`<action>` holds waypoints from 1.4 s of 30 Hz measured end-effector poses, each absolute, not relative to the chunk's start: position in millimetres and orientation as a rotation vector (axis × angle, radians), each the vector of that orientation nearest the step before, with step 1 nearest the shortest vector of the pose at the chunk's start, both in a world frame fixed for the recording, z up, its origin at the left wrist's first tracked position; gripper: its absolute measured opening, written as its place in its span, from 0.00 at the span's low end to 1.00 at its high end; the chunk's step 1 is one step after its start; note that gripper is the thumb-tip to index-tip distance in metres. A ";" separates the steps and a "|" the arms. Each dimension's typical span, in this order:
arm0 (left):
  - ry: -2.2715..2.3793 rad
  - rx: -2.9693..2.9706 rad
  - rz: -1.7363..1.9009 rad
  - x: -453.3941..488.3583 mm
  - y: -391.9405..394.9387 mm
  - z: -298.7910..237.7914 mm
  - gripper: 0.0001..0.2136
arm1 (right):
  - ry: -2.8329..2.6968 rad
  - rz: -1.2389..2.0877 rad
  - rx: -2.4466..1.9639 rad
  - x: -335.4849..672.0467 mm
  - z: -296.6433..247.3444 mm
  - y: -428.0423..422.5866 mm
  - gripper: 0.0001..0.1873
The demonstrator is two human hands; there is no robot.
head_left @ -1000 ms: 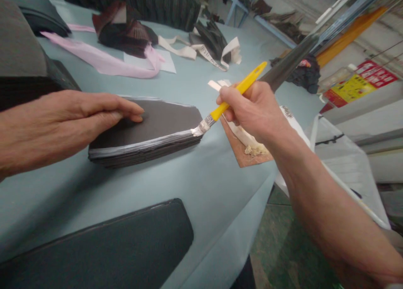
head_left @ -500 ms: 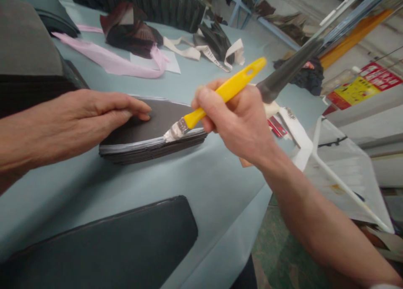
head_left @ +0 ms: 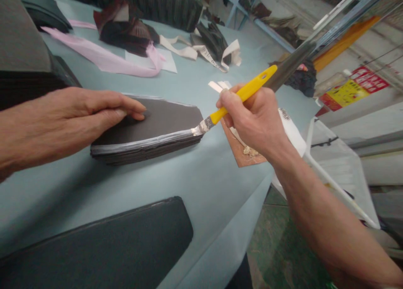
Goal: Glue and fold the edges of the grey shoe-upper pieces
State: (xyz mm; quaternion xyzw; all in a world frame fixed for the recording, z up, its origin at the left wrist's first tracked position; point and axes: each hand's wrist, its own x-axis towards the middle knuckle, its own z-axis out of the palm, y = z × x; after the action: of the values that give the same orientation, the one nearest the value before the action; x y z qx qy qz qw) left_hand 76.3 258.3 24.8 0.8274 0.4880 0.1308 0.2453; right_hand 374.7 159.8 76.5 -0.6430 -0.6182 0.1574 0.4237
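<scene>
Bristles [head_left: 197, 130] could smear the stack's top [head_left: 170, 112] should my right hand [head_left: 255, 112], gripping the brush [head_left: 253, 87], slip; my left hand [head_left: 88, 112] lies open over it.

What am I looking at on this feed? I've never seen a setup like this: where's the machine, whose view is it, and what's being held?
There is no machine here, just a person's two bare hands. Every picture comes from one camera on that person's head, looking forward and down.

The right hand grips a yellow-handled paintbrush, its whitened bristles at the right end of a white-streaked edge on a stack of dark sheets. The left hand lies flat over the stack's other end. What the white substance is, I can't tell.

Also on the blue-green tabletop are a dark panel closer to the camera, a pink strip farther back and a brown board beneath the right hand.
</scene>
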 end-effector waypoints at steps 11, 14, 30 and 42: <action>1.364 2.260 0.373 77.0 258.1 24.9 0.26 | -1.457 0.317 -1.562 391.4 88.4 153.0 0.18; 1.348 2.266 0.372 78.0 257.6 25.8 0.26 | -1.492 0.391 -1.411 371.7 88.1 149.7 0.17; 1.352 2.273 0.397 81.5 255.5 27.8 0.30 | -1.557 0.460 -1.502 361.5 78.0 154.4 0.18; 1.377 2.316 0.400 69.5 264.7 15.7 0.27 | -1.530 0.313 -1.480 368.9 79.6 154.2 0.20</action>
State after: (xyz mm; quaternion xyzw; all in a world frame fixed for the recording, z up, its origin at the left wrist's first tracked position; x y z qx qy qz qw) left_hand 69.5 264.7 15.7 0.8317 0.4947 0.1436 0.2074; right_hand 368.9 154.2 79.6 -0.6052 -0.6258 0.1278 0.4751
